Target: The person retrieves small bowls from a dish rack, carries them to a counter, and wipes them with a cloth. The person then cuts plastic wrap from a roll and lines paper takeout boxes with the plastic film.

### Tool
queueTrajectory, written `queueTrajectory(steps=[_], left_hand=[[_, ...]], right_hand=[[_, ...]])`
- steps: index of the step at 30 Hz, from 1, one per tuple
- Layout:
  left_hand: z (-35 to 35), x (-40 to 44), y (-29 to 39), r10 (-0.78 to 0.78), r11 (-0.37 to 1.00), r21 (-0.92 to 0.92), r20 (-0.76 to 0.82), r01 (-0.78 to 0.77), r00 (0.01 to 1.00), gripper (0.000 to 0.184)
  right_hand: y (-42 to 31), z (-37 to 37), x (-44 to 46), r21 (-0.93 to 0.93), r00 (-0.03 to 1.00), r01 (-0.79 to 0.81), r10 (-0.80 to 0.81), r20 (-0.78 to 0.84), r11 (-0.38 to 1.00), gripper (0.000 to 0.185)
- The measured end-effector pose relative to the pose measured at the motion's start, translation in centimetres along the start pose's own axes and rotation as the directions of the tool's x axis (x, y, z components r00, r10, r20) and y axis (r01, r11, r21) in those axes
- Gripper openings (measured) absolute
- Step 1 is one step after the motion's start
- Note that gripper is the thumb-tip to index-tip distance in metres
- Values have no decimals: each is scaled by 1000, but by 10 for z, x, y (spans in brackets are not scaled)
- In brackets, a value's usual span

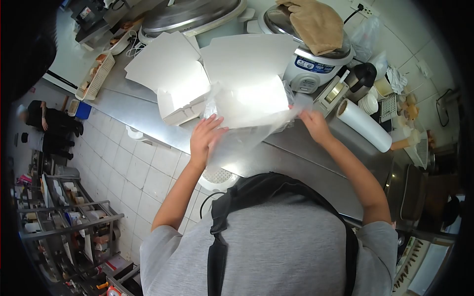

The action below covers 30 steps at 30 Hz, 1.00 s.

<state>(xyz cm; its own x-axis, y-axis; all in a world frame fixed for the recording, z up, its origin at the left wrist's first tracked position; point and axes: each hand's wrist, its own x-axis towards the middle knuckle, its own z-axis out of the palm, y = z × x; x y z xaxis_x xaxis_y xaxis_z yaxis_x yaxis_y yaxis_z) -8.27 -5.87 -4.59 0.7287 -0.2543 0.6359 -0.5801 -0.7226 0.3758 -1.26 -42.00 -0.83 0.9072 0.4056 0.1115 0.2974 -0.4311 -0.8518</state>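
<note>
A clear plastic sheet or bag point(242, 143) is draped over the front of an open white box point(254, 101), its lid standing up behind. My left hand point(205, 138) lies at the box's front left corner on the plastic, its fingers spread. At the right, my right hand point(314, 125) has its fingers pinched on the plastic's edge near the box's front right corner. A second open white box point(182, 96) stands to the left of the first.
Behind the boxes are a large lidded pot point(192, 17) and a rice cooker point(308, 69) with a tan cloth point(317, 24). A white plastic roll point(364, 126) lies right. A basket point(96, 76) stands left. Two people point(49, 118) are far left.
</note>
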Motion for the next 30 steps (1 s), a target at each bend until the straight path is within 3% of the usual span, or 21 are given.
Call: queueTrajectory(steps=[1,2,4,6,10,12,16,19,22,25,28,30], left_hand=[[0,6,2,-55,995,-81,-65,50,996,24],[-1,11,5,-226,951,-235,-91,199,970,21],[-3,23,15,-543,732,-524,-62,435,838,26],[-1,34,14,-690,607,-619,-99,498,717,35],[9,36,19,-894,396,-714,-156,577,421,47],[11,29,17,-892,410,-663,-146,626,429,47],[0,35,27,-861,439,-642,-102,628,498,47],[3,45,26,-764,573,-697,-263,431,589,39],[17,49,16,-570,803,-451,-391,389,723,32],[9,57,24,-897,393,-641,-111,660,427,25],[0,61,10,-904,398,-363,-1,843,427,22],[-7,60,6,-878,470,-180,2,864,478,22]], right_hand=[[-1,2,3,101,999,-22,26,-37,995,34],[-1,4,10,203,996,-40,55,-70,978,40],[-3,9,17,333,983,-85,134,-129,939,48],[-9,12,21,392,957,-138,225,-183,910,49],[4,29,27,321,902,-166,275,-332,932,46],[7,37,27,249,859,-161,260,-441,955,39],[-5,41,29,209,871,-162,239,-429,964,33],[-7,40,31,146,864,-183,229,-447,972,31],[-7,45,31,134,845,-190,232,-482,972,29],[-5,45,28,113,822,-198,228,-522,974,28],[2,43,26,76,803,-241,243,-544,968,27],[0,41,24,64,803,-283,273,-529,957,26]])
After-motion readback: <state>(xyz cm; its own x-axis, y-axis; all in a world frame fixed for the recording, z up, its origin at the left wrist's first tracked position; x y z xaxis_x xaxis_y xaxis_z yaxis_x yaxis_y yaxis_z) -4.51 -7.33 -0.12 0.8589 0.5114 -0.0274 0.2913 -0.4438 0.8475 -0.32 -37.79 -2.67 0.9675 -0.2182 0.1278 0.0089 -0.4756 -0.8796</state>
